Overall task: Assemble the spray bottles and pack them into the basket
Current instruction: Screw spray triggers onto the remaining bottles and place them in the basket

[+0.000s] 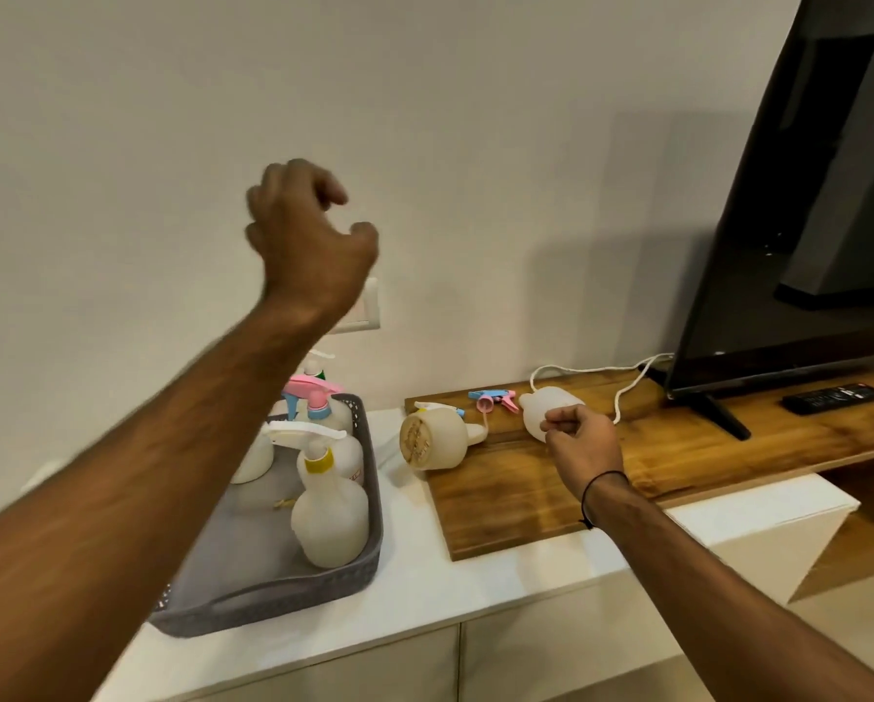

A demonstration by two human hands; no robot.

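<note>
A grey basket on the white cabinet holds several assembled white spray bottles; the nearest one has a white trigger head and yellow collar, and one behind has a pink and blue head. My left hand is raised high above the basket, fingers curled loosely, holding nothing. On the wooden board lie two headless white bottles: one on its side with its base toward me, another under my right hand, whose fingertips pinch at it. A loose pink and blue trigger head lies between them.
A black TV stands on the wooden board at right, with a remote in front and a white cable behind the bottles. A wall socket plate sits behind my left wrist. The white cabinet top ends near me.
</note>
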